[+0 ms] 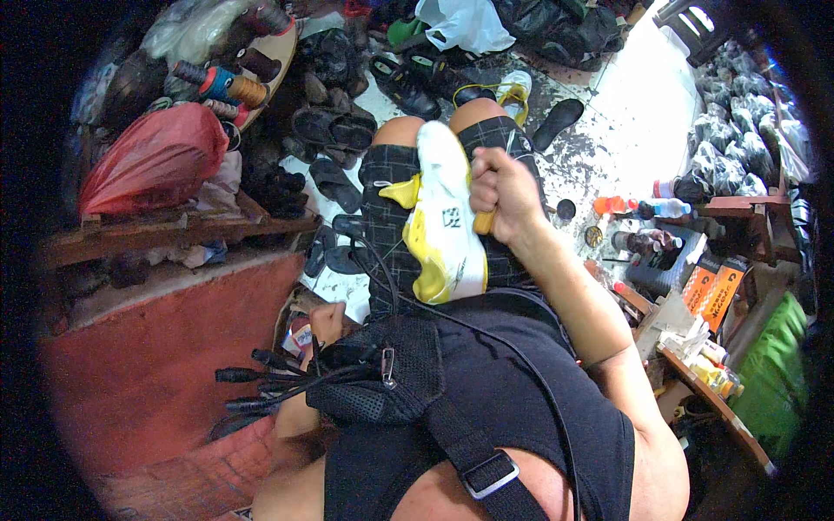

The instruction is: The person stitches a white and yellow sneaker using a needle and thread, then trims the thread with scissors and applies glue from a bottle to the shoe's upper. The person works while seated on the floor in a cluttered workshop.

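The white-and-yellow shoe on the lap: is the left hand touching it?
No, the left hand is apart from the shoe, off to its left.

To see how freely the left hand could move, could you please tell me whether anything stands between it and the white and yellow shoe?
Yes: seen from above, the left leg of the plaid shorts lies between the left hand and the shoe, and black cables cross that gap too.
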Motion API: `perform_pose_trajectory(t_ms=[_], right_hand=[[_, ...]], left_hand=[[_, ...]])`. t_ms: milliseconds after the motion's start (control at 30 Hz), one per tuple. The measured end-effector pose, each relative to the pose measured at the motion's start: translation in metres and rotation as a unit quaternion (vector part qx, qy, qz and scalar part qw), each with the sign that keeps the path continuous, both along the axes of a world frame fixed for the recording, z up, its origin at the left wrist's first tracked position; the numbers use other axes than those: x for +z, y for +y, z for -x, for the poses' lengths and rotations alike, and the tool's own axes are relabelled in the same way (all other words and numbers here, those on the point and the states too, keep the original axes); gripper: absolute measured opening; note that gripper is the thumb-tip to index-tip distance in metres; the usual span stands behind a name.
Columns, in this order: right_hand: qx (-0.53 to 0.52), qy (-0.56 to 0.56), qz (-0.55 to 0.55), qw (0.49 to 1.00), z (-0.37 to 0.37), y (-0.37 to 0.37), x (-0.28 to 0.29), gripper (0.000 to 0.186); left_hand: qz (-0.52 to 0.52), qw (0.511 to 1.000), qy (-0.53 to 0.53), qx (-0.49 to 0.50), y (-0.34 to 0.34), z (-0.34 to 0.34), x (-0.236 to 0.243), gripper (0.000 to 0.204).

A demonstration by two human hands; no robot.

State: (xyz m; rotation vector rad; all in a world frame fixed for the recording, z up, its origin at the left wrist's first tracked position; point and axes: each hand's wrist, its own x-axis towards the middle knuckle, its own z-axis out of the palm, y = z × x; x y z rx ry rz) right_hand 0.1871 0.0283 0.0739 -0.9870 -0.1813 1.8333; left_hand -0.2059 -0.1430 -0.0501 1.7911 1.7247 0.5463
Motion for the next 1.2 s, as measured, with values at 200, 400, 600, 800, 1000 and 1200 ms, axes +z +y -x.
perform_pose_trajectory(t_ms=[200, 400, 600, 800, 1000, 1200], right_hand=[[0.062, -0.282, -0.162, 0.944, -0.049, -0.015, 0.021, 0.038], [0.096, -0.563, -0.198, 0.797, -0.1, -0.036, 0.026, 0.025], [0.181, -0.6, -0.403, 0.668, -0.059, -0.052, 0.02, 0.03], [0.228, -0.642, -0.359, 0.638, -0.056, -0.052, 0.032, 0.035], [0.229, -0.613, -0.338, 0.676, -0.054, -0.051, 0.028, 0.036], [0.261, -0.686, -0.344, 0.586, -0.053, -0.042, 0.045, 0.036]], left_hand=[[0.132, 0.954, -0.254, 0.083, 0.012, 0.038, 0.029, 0.01], [0.098, 0.674, -0.732, 0.013, 0.047, -0.01, 0.133, 0.011], [0.189, 0.92, -0.326, 0.111, 0.1, -0.107, 0.119, 0.022], [0.334, 0.866, -0.371, -0.024, 0.12, -0.175, 0.105, 0.024], [0.368, 0.691, -0.62, 0.051, 0.124, -0.206, 0.083, 0.033], [0.32, 0.612, -0.72, 0.069, 0.13, -0.222, 0.045, 0.038]])
